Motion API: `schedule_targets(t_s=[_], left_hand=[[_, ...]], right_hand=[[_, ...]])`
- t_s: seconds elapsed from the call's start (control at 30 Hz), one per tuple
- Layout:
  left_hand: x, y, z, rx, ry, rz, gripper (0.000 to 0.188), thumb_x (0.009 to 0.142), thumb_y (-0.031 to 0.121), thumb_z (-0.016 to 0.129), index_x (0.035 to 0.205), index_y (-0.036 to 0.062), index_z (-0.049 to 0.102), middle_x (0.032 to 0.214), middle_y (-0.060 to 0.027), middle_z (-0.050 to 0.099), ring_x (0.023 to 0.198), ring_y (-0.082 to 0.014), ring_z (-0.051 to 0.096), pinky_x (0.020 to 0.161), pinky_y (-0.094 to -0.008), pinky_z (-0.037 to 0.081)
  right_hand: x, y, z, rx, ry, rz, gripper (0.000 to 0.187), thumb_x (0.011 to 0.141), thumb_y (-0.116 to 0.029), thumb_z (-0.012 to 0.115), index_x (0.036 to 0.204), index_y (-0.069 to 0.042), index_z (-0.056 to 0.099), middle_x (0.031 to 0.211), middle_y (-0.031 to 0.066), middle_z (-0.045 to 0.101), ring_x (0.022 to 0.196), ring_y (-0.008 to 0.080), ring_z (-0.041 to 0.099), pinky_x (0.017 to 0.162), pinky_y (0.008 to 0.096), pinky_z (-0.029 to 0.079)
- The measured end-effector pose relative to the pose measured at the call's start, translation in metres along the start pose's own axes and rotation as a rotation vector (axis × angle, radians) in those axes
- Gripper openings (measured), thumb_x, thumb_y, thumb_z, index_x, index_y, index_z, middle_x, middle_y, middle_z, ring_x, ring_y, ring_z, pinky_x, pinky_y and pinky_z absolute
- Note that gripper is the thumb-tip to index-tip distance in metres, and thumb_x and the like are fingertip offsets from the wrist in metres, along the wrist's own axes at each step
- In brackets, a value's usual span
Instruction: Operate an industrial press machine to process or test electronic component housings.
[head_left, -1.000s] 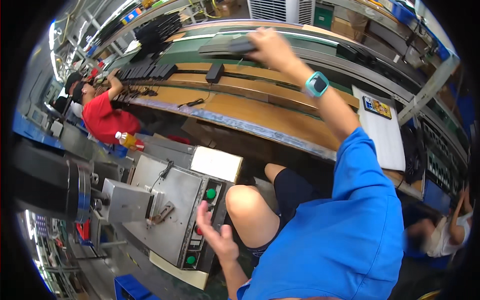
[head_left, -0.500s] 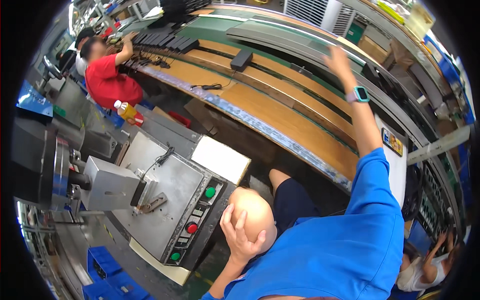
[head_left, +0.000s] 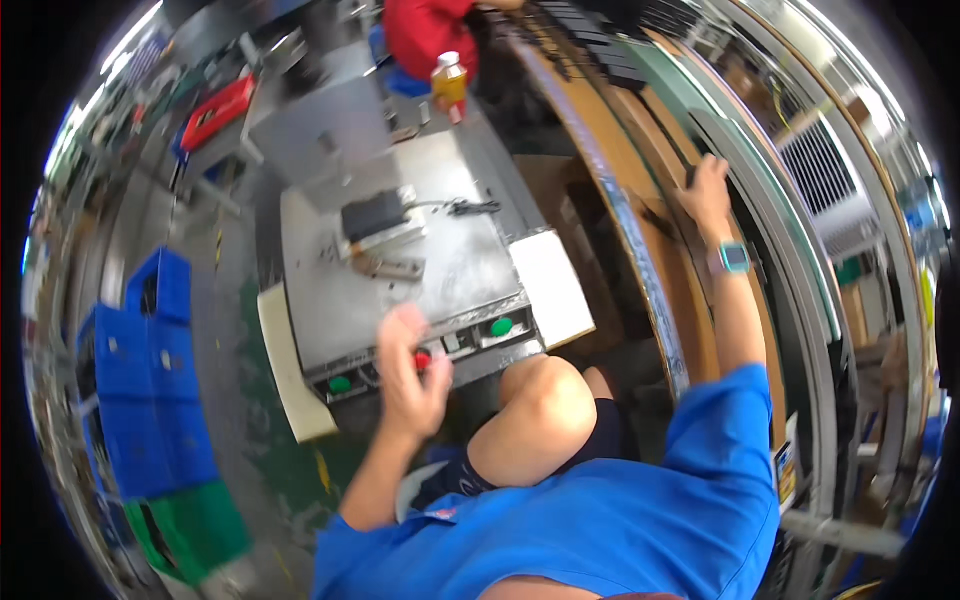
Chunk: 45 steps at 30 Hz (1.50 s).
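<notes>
My left hand (head_left: 408,375), smeared by motion, hovers over the front panel of a metal press table (head_left: 450,255). Its fingers and thumb are apart and nothing is in them. Near it are a red button (head_left: 422,358) and two green buttons (head_left: 501,327). My right hand (head_left: 708,200) reaches out to the long bench and curls over a black power adapter (head_left: 691,176), mostly hidden by the fingers. A dark blurred cord (head_left: 655,214) lies beside that hand. On the press table's fixture sits another black adapter (head_left: 375,215), its cable (head_left: 474,207) bunched to the right.
Blue bins (head_left: 150,400) and a green bin (head_left: 190,530) stand at the left. A bottle (head_left: 449,85) stands behind the press table, near a person in red (head_left: 425,40). More black adapters (head_left: 590,45) line the far bench. A white board (head_left: 552,290) juts from the table's right corner.
The view has swung left toward the press table. My left hand has come off my knee to the button panel. My right hand, formerly stretched out empty, now grips the adapter on the bench.
</notes>
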<state>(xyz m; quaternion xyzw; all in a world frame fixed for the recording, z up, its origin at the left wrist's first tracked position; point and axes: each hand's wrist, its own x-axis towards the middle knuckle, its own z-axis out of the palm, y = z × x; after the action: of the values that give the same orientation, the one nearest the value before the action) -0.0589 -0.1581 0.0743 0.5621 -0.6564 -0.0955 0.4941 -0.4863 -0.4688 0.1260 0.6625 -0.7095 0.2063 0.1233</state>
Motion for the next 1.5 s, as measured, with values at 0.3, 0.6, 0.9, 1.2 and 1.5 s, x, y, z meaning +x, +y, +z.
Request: schedule_targets(t_s=[0.3,0.6,0.9,1.2,1.5], left_hand=[[0.128,-0.184,-0.041,0.204,0.101,-0.141,0.084,0.078,0.027,0.083,0.145,0.0071,0.038,0.137,-0.0166,0.055,0.129,-0.0268,0.052,0.105,-0.0421,0.042],[0.089,-0.121,-0.082,-0.933,0.039,-0.197,0.085,0.082,0.03,0.079,0.151,0.0167,0.032,0.128,-0.0139,0.06,0.12,-0.0285,0.056,0.107,-0.0407,0.04],[-0.102,-0.049,-0.097,-1.884,0.455,-0.801,0.055,0.096,0.034,0.063,0.145,0.0205,0.041,0.118,-0.0144,0.056,0.103,-0.0212,0.058,0.087,-0.0388,0.049],[-0.107,-0.044,-0.086,-0.928,0.38,-0.851,0.054,0.085,0.001,0.067,0.133,0.0148,0.045,0.099,-0.0088,0.06,0.087,-0.0163,0.062,0.076,-0.029,0.052],[-0.086,-0.054,-0.073,-0.736,0.365,-0.76,0.057,0.085,0.001,0.068,0.134,0.0126,0.043,0.101,-0.0064,0.06,0.091,-0.0159,0.061,0.083,-0.0305,0.051]], right_hand=[[-0.047,-0.063,-0.187,0.344,0.407,-0.449,0.056,0.079,-0.01,0.078,0.123,0.002,0.046,0.116,0.0172,0.05,0.106,0.0295,0.055,0.092,0.0401,0.048],[-0.091,-0.144,-0.051,0.694,-0.364,-0.34,0.048,0.088,-0.017,0.074,0.125,0.0,0.048,0.101,0.0103,0.057,0.09,0.0224,0.057,0.085,0.0349,0.048],[-0.09,-0.325,0.031,0.77,-0.314,-0.953,0.059,0.088,-0.016,0.074,0.135,0.002,0.044,0.114,0.0187,0.06,0.106,0.0284,0.059,0.091,0.0369,0.047],[-0.095,-0.385,0.02,0.49,-0.188,-1.355,0.066,0.089,-0.03,0.069,0.147,-0.014,0.043,0.127,0.0185,0.057,0.12,0.0411,0.05,0.099,0.047,0.042],[-0.1,-0.359,0.023,0.33,-0.336,-1.279,0.072,0.091,-0.041,0.065,0.153,-0.021,0.034,0.148,0.0262,0.038,0.134,0.0438,0.04,0.106,0.0499,0.04]])
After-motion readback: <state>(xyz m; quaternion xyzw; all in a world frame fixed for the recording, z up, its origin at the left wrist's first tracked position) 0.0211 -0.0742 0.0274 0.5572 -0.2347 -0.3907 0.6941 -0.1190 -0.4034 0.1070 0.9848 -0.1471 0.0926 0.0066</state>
